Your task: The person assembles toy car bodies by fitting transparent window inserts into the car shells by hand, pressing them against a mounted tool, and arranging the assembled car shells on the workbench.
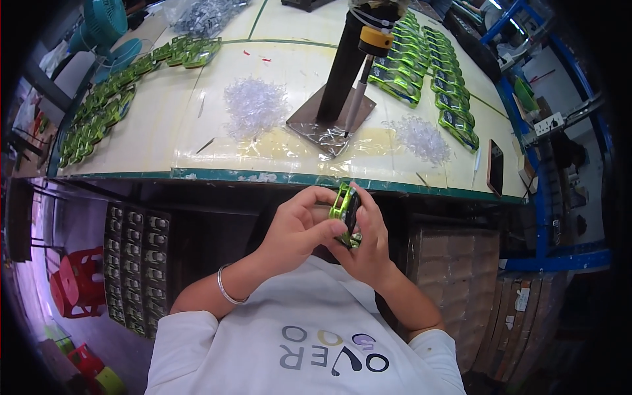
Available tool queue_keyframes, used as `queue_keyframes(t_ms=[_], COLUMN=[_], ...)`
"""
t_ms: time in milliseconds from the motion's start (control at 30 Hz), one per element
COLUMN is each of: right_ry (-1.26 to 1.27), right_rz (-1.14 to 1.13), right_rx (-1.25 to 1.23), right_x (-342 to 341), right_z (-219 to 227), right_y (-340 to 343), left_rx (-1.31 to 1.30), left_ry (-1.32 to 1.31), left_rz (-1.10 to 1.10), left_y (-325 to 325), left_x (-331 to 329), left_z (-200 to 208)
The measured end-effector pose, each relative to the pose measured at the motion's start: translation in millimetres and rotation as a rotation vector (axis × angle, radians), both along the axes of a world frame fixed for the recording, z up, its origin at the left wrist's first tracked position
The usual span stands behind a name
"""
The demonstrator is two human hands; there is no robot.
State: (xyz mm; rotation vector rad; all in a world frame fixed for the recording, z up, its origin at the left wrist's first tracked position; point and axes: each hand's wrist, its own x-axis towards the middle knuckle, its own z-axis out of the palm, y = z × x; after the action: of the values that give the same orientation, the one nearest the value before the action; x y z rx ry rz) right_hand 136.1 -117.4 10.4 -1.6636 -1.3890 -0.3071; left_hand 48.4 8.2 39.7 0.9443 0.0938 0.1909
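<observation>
Hands point(297, 227) point(370, 242); grn/blk item point(342, 206) btwn

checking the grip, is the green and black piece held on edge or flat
On edge: the piece shows a narrow profile between the left hand and right hand, green side left, dark side right.

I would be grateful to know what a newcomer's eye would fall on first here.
Probably the bright green item held in the left hand and right hand, near the table's near edge. Next might come the dark post standing on the table, with a clear heap on its left and another on its right. Similar green packs line the table's left and right sides.
</observation>
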Motion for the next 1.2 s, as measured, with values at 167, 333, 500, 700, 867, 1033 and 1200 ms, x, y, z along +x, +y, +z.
queue_keyframes(t_ms=[167, 333, 500, 700, 867, 1033, 1200], right_ry=[0.008, 0.073, 1.316, 1.886, 2.058, 2.059, 2.062], right_rz=[0.113, 0.23, 0.416, 0.509, 0.562, 0.619, 0.671], right_rx=[-0.016, 0.035, 0.267, 0.454, 0.499, 0.571, 0.58], right_x=[-2.0, -6.2, -26.6, 1.6, 20.8, 21.5, 22.9], right_z=[1.7, 5.2, 9.2, 18.0, 32.6, 47.2, 52.3], right_y=[1.0, 3.5, 1.8, 17.5, 36.6, 42.6, 42.3], left_rx=[0.64, 0.695, 0.357, -0.021, -0.055, -0.144, -0.097], left_ry=[-0.197, -0.352, -0.323, -0.106, -0.007, -0.091, -0.085], left_rz=[0.183, 0.032, -0.177, -0.214, -0.13, -0.112, -0.102], left_y=[18.8, 33.3, 32.9, 19.7, 26.6, 30.9, 32.1], left_x=[4.7, 12.8, 17.8, 31.4, 48.5, 55.2, 59.4], left_z=[-15.3, -26.6, -37.0, -36.1, -18.1, -10.2, -6.3])
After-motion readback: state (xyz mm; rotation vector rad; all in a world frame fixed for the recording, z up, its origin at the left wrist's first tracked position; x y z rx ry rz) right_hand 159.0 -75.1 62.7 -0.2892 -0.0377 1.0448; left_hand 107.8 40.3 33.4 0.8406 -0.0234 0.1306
